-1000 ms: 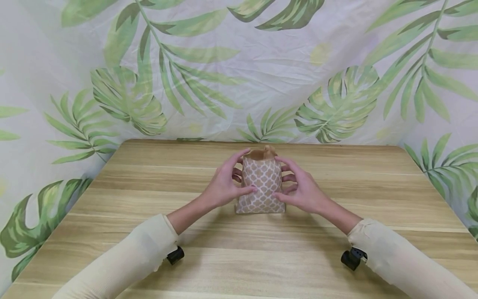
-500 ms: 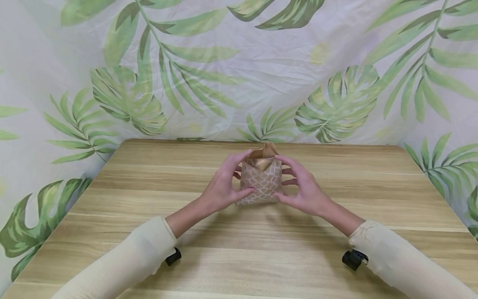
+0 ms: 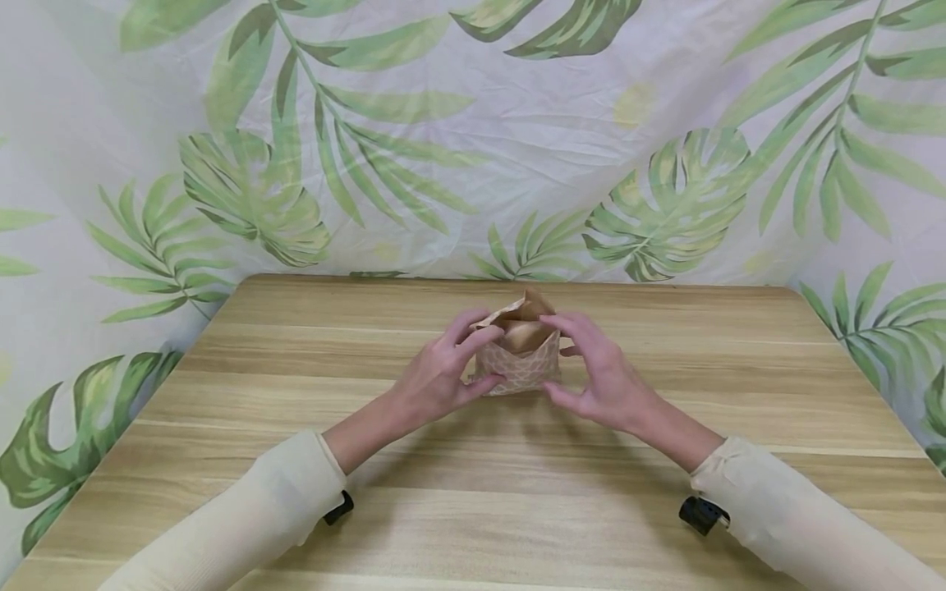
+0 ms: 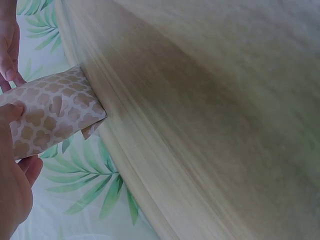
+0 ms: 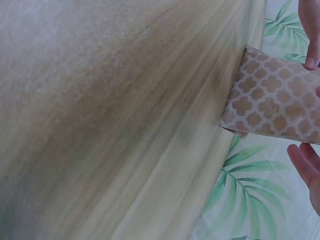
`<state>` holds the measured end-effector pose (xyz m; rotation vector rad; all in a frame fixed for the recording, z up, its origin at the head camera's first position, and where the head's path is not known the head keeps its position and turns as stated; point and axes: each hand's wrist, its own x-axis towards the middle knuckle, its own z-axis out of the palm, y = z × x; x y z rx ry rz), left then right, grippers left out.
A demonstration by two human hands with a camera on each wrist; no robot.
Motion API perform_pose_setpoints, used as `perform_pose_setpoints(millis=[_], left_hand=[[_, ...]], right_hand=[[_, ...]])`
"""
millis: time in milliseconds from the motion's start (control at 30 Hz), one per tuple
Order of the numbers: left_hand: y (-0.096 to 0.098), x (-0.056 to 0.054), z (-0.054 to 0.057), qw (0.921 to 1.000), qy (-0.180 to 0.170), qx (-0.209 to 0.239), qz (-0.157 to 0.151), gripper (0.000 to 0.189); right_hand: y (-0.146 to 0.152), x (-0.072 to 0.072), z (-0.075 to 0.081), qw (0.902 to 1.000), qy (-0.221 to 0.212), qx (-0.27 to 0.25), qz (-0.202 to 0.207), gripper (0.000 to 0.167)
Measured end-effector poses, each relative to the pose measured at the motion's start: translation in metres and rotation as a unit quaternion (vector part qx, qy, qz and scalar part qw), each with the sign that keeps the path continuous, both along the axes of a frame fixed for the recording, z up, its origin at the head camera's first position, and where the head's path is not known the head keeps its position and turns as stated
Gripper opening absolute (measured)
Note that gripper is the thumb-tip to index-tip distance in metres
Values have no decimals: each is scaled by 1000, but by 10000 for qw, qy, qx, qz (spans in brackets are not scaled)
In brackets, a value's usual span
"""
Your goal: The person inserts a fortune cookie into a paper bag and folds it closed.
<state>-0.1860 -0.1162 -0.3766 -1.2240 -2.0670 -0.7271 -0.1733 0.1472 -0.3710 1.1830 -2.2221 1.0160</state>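
Note:
A small paper bag, tan with a white lattice print, is held between both hands near the table's far side. Its top gapes and shows brown paper inside. A paler tan surface fills part of the opening; I cannot tell whether it is bag or contents. My left hand grips the left side, thumb on the printed front and index finger bent over the rim. Opposite it, my right hand holds the right side, with index finger at the top edge and thumb low at the front. In the left wrist view the bag lies across the thumb.
The wood-grain table spreads around the bag. Behind and beside it hangs a white cloth printed with green leaves. A black device sits under the right sleeve, and a similar black one under the left.
The bag has tipped so its mouth turns more toward the head camera, and its bottom has risen. My left index finger has moved from the rim's corner over into the opening.

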Motion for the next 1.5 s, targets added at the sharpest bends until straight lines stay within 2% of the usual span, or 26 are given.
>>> perform_pose_setpoints(millis=[367, 700, 1033, 1367, 1500], left_hand=[[-2, 2, 6, 9998, 19, -102, 184, 65], [-5, 3, 9, 9997, 70, -207, 138, 63], [-8, 3, 11, 9990, 78, -378, 231, 57], [-9, 2, 15, 9984, -172, -509, 200, 52], [-10, 1, 16, 9983, -156, -522, 216, 54]], right_hand=[[0, 5, 9, 9955, 293, 542, -720, 74], [-2, 5, 17, 9877, 631, 829, -1166, 63], [-3, 4, 22, 9877, 641, 930, -1078, 64], [-3, 4, 21, 9872, 667, 996, -1051, 63], [-4, 3, 24, 9873, 621, 998, -1065, 61]])
